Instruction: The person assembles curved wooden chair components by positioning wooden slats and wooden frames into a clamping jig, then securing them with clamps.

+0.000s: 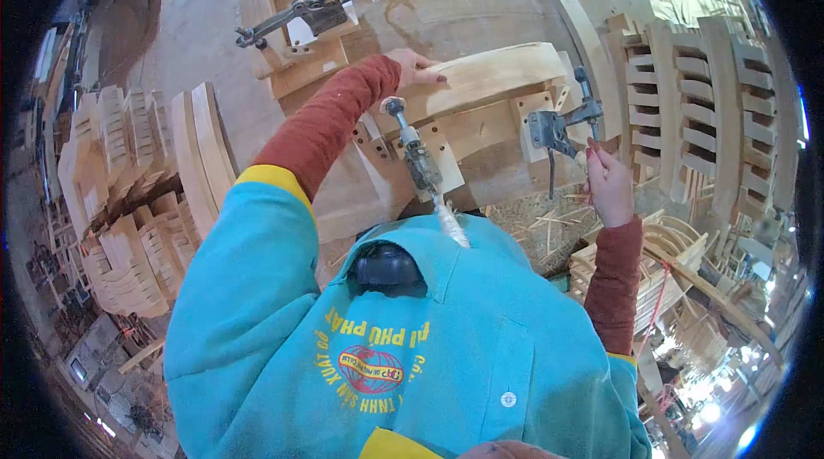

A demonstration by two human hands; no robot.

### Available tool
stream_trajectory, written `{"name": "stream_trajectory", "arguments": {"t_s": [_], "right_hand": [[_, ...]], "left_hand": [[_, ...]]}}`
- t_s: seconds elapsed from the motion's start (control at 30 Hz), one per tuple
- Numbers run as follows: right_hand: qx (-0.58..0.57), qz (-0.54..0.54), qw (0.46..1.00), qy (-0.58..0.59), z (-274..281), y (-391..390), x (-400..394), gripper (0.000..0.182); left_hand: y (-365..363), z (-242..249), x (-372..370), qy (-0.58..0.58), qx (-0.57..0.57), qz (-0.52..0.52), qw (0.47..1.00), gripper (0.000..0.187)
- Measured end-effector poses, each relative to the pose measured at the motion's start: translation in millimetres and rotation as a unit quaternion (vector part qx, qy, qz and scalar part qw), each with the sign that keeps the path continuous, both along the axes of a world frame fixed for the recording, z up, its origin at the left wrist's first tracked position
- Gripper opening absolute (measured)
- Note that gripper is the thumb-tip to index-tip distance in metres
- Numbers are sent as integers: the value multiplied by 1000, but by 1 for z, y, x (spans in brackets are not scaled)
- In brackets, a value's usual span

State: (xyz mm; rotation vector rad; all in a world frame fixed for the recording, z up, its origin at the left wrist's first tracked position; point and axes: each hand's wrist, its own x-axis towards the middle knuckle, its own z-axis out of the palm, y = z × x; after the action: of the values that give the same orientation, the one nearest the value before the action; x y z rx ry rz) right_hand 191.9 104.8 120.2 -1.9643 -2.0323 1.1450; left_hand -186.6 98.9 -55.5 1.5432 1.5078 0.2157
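My left hand (414, 67) grips the left end of a pale curved wooden piece (498, 74), one fingertip showing on its top. This piece lies across a wooden jig (481, 128) on the worktable. The left metal clamp (421, 163), its handle wrapped in white, stands at the jig's near left. At the jig's right is another metal clamp (549, 131). Beside it, my right hand (608, 180) has its fingers closed at the clamp's handle, which they largely hide.
Another jig (300, 55) with a metal clamp (319, 16) lies at the back left. Curved wooden strips (206, 145) lie left, another strip (585, 51) right. Stacked wooden parts (721, 107) stand far right; more stacks (120, 167) are far left.
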Motion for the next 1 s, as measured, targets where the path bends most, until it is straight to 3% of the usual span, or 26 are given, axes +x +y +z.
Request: {"name": "stream_trajectory", "arguments": {"t_s": [0.13,0.23,0.5,0.57,0.67,0.8,0.9,0.93,0.97,1.0], "right_hand": [[-16,3,1000,-21,-1,-3,2,34],[-13,-2,1000,-19,4,-1,-4,33],[14,4,1000,-7,-6,-2,6,34],[46,45,998,-5,-18,-6,20,34],[110,14,994,10,-33,-31,27,34],[168,30,985,33,-102,-47,53,41],[163,73,983,51,-98,-46,42,47],[117,62,990,45,-93,-43,41,46],[64,49,996,39,-89,-42,42,46],[9,36,999,38,-86,-39,45,45]], "left_hand": [[4,12,-1,-55,-49,29,997,49],[-22,-7,-6,-37,30,15,999,52],[-41,19,-6,-5,-55,55,997,56],[-42,7,-8,-3,-52,57,997,58],[-39,1,-11,-2,-32,45,998,58],[-37,-7,-12,-18,-24,16,999,55],[-40,-11,-9,46,4,11,999,54],[-40,-31,-15,19,27,5,999,53],[-40,-1,-9,14,-22,13,1000,52],[-41,-19,-13,-21,3,20,1000,50]]}}
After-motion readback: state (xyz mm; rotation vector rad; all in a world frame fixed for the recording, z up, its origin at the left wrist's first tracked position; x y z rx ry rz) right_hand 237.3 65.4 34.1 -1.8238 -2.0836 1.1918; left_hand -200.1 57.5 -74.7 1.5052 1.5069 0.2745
